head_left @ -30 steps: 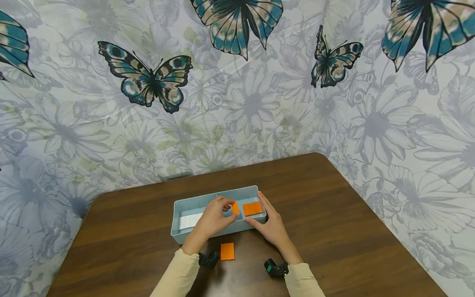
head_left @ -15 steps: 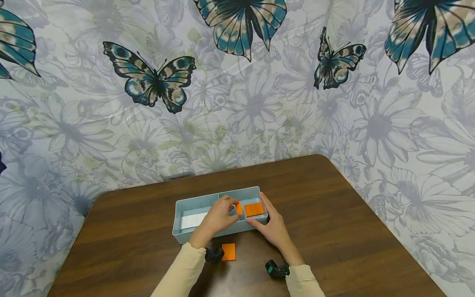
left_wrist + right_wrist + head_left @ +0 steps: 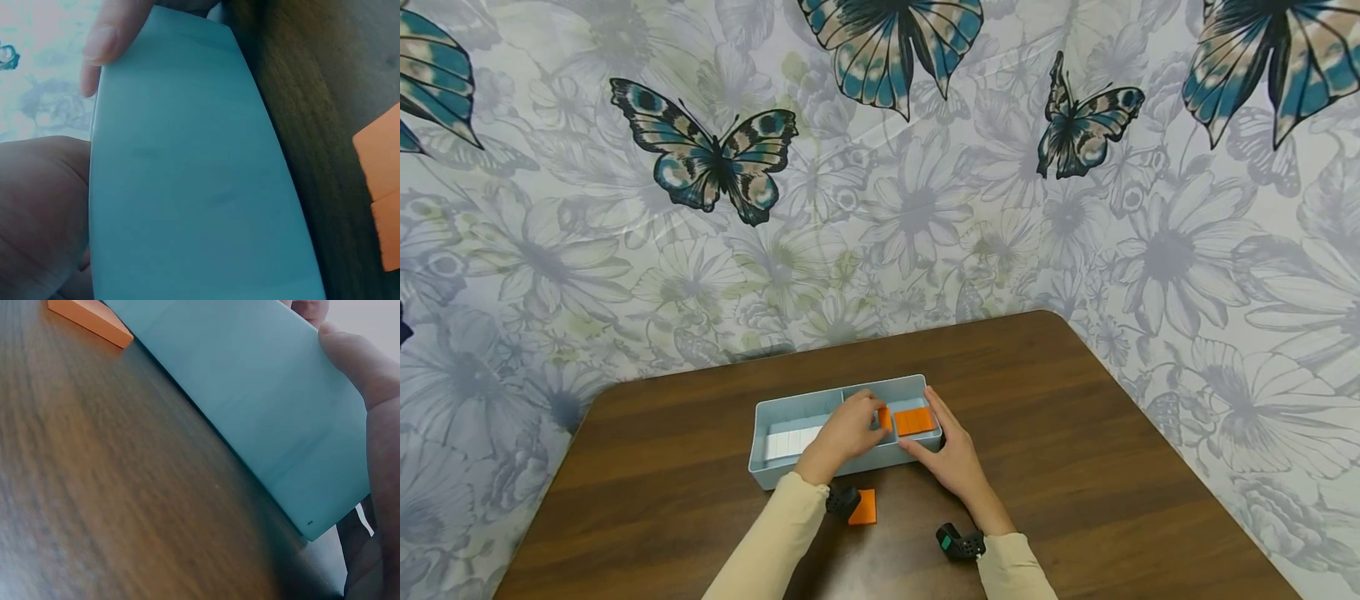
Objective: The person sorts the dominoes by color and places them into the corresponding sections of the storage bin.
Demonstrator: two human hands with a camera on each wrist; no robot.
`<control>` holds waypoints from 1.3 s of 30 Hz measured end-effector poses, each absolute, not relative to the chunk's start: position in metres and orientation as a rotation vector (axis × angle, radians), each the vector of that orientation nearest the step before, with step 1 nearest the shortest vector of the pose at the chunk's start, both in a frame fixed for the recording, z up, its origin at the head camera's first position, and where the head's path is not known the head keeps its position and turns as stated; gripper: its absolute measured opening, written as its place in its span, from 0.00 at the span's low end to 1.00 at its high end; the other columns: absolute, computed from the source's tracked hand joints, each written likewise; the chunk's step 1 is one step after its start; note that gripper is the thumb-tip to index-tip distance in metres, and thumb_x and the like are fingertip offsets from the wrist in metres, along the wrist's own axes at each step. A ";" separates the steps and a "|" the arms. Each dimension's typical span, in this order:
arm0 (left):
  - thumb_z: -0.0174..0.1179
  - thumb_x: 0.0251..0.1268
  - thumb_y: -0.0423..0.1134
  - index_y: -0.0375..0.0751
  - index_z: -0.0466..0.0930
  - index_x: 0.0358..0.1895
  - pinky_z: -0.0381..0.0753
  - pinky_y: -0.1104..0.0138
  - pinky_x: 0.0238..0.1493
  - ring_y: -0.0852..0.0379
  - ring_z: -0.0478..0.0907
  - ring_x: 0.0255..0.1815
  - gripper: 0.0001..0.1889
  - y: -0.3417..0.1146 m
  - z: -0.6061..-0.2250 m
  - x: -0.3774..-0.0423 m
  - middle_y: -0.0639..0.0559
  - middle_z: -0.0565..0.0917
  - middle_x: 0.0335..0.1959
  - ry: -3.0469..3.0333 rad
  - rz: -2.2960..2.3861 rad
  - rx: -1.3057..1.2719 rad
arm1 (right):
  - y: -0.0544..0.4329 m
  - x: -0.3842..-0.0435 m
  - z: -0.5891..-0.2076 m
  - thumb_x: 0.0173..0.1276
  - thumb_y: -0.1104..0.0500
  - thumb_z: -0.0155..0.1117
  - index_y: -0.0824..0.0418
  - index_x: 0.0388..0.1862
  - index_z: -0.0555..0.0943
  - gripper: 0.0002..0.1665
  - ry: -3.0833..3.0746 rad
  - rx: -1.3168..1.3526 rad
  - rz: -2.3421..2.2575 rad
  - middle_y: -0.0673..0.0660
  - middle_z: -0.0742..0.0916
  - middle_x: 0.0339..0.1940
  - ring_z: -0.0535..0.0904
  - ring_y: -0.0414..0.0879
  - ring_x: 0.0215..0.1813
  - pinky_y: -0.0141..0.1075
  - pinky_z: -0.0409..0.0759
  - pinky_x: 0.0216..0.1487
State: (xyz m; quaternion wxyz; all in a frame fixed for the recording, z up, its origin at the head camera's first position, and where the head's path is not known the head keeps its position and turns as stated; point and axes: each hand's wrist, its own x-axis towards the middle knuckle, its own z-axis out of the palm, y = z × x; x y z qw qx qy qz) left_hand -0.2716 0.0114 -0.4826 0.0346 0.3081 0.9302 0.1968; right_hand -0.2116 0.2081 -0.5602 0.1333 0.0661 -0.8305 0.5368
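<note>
A long light-blue divided box [image 3: 797, 402] stands on the table, its plain front wall [image 3: 181, 156] filling much of both wrist views. My left hand [image 3: 848, 429] reaches over the front rim into the box's middle part and pinches a small orange block [image 3: 885, 419] between thumb and fingers. Beside that, in the right compartment, lie orange blocks [image 3: 914, 421] in a row. My right hand [image 3: 953, 454] grips the box's right end, the thumb [image 3: 350, 356] at the front rim and the fingers around the far side. White blocks [image 3: 792, 443] lie in the left compartment.
Two orange blocks [image 3: 381, 181] lie side by side on the brown wooden table [image 3: 1060, 467] in front of the box, partly covered by the left wrist camera [image 3: 843, 502] in the head view. A butterfly-patterned wall covering [image 3: 917, 250] rises behind the table's far edge.
My left hand has moved slightly right and deeper into the box with the orange block. The left wrist camera now covers part of the blocks on the table. My right hand keeps its hold.
</note>
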 end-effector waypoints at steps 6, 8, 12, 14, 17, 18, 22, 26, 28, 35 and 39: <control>0.74 0.62 0.40 0.34 0.88 0.47 0.85 0.56 0.49 0.48 0.83 0.44 0.15 0.019 -0.482 -0.273 0.43 0.83 0.47 2.869 0.446 0.916 | 0.208 -0.211 -0.559 0.61 0.49 0.80 0.50 0.83 0.62 0.55 -2.407 0.188 1.578 0.50 0.65 0.84 0.63 0.55 0.81 0.61 0.62 0.77; 0.74 0.62 0.40 0.35 0.88 0.44 0.85 0.57 0.48 0.49 0.82 0.43 0.13 0.020 -0.482 -0.274 0.44 0.83 0.46 2.875 0.414 0.904 | 0.208 -0.211 -0.559 0.61 0.49 0.80 0.51 0.83 0.62 0.55 -2.404 0.186 1.584 0.50 0.65 0.84 0.63 0.55 0.81 0.61 0.62 0.77; 0.75 0.61 0.41 0.36 0.89 0.43 0.85 0.58 0.47 0.51 0.82 0.41 0.13 0.022 -0.482 -0.275 0.46 0.83 0.44 2.888 0.382 0.886 | 0.208 -0.211 -0.558 0.61 0.49 0.80 0.51 0.83 0.62 0.55 -2.402 0.186 1.583 0.50 0.65 0.84 0.62 0.55 0.82 0.61 0.62 0.77; 0.76 0.60 0.42 0.36 0.89 0.43 0.85 0.58 0.46 0.52 0.81 0.40 0.14 0.023 -0.481 -0.275 0.46 0.83 0.43 2.885 0.370 0.873 | 0.208 -0.211 -0.558 0.61 0.49 0.80 0.51 0.83 0.62 0.55 -2.403 0.185 1.583 0.50 0.65 0.84 0.62 0.55 0.82 0.61 0.62 0.77; 0.76 0.61 0.43 0.38 0.90 0.44 0.85 0.58 0.43 0.53 0.81 0.39 0.14 0.024 -0.481 -0.276 0.48 0.83 0.42 2.875 0.347 0.846 | 0.208 -0.211 -0.559 0.61 0.49 0.80 0.50 0.83 0.62 0.55 -2.408 0.181 1.583 0.49 0.65 0.84 0.62 0.54 0.82 0.60 0.62 0.78; 0.76 0.61 0.44 0.38 0.90 0.44 0.85 0.58 0.43 0.53 0.80 0.38 0.14 0.024 -0.481 -0.277 0.48 0.83 0.42 2.874 0.336 0.837 | 0.208 -0.211 -0.559 0.61 0.49 0.80 0.50 0.83 0.62 0.55 -2.409 0.180 1.584 0.49 0.64 0.84 0.62 0.54 0.82 0.60 0.62 0.78; 0.75 0.61 0.46 0.40 0.90 0.43 0.85 0.59 0.41 0.55 0.79 0.37 0.14 0.026 -0.483 -0.278 0.50 0.83 0.41 2.869 0.293 0.809 | 0.207 -0.211 -0.558 0.61 0.48 0.81 0.50 0.83 0.62 0.55 -2.412 0.172 1.584 0.48 0.65 0.84 0.62 0.54 0.82 0.60 0.61 0.78; 0.75 0.61 0.48 0.42 0.90 0.40 0.84 0.59 0.39 0.56 0.78 0.34 0.13 0.028 -0.483 -0.279 0.52 0.83 0.38 2.877 0.235 0.809 | 0.207 -0.210 -0.558 0.61 0.48 0.80 0.49 0.83 0.62 0.55 -2.414 0.163 1.588 0.48 0.65 0.84 0.63 0.55 0.81 0.61 0.61 0.78; 0.75 0.61 0.48 0.43 0.89 0.38 0.84 0.59 0.38 0.57 0.78 0.33 0.13 0.029 -0.483 -0.280 0.53 0.82 0.35 2.884 0.200 0.813 | 0.207 -0.210 -0.558 0.61 0.48 0.80 0.49 0.83 0.62 0.55 -2.418 0.158 1.589 0.48 0.64 0.84 0.63 0.55 0.81 0.61 0.61 0.78; 0.75 0.60 0.51 0.46 0.88 0.38 0.85 0.58 0.38 0.57 0.80 0.33 0.13 0.031 -0.485 -0.281 0.54 0.82 0.33 2.911 0.143 0.800 | 0.207 -0.211 -0.557 0.61 0.49 0.80 0.50 0.83 0.62 0.55 -2.410 0.164 1.587 0.50 0.65 0.84 0.63 0.55 0.81 0.61 0.61 0.77; 0.76 0.59 0.52 0.46 0.89 0.38 0.85 0.58 0.39 0.56 0.81 0.33 0.14 0.032 -0.488 -0.281 0.55 0.82 0.33 2.935 0.133 0.804 | 0.208 -0.211 -0.557 0.61 0.48 0.80 0.50 0.83 0.62 0.55 -2.415 0.166 1.582 0.51 0.65 0.84 0.63 0.56 0.81 0.61 0.61 0.77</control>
